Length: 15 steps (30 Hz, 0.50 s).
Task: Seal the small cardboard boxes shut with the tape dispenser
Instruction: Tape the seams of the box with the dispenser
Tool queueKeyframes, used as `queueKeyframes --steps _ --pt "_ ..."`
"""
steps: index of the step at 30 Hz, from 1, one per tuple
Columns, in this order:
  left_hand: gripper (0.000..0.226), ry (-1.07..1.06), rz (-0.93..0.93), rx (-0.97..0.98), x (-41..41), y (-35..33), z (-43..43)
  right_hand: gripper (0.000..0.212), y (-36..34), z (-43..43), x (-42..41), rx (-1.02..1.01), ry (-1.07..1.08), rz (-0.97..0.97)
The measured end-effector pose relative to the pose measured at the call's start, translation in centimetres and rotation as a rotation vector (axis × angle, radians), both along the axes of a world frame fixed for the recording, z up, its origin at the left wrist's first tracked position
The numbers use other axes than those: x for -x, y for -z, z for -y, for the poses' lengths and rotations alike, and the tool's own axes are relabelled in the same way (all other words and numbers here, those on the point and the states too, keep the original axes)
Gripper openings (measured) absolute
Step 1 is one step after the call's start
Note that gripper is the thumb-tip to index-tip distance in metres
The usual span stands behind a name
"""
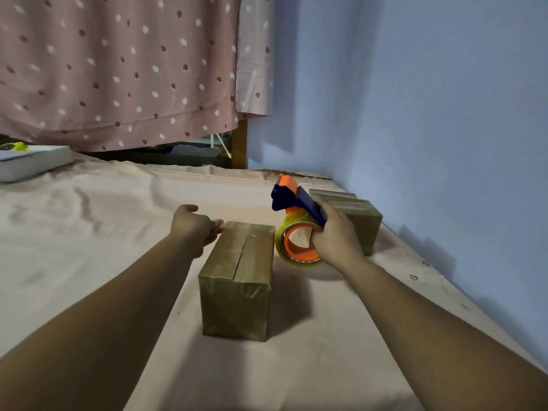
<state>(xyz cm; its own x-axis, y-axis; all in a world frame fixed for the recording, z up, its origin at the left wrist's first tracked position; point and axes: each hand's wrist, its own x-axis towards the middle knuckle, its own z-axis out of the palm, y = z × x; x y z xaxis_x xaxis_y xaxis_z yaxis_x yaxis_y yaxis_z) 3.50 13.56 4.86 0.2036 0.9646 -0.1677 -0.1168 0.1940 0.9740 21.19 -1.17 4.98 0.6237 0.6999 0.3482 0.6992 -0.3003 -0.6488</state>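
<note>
A small brown cardboard box [238, 277] stands on the pink bedsheet in front of me, its top flaps closed with a dark seam running along the middle. My left hand [194, 225] reaches to the box's far left corner with fingers straight, just touching its edge. My right hand [333, 235] grips the tape dispenser [296, 221], blue and orange with a roll of clear tape, held in the air just right of the box. Behind the dispenser sit more cardboard boxes [358, 215], partly hidden by my hand.
The bed [103, 232] is covered in a wrinkled pink sheet. A blue wall [430, 114] runs along the right side. A spotted pink curtain [118, 69] hangs at the back. A white book-like object [29, 161] lies at the far left.
</note>
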Motion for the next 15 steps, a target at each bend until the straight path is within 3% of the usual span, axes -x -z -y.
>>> queueKeyframes --steps 2,6,15 --pt "0.057 -0.011 -0.054 -0.016 -0.2 0.6 0.3 0.062 0.5 0.2 0.0 0.001 0.005 -0.036" --pt "0.063 0.002 -0.295 -0.264 -0.3 1.6 0.9 0.063 1.4 0.2 0.0 -0.020 0.046 -0.082" --pt "0.054 0.168 -0.080 -0.299 0.3 3.1 1.8 0.067 2.9 0.1 0.1 -0.042 0.024 -0.216"
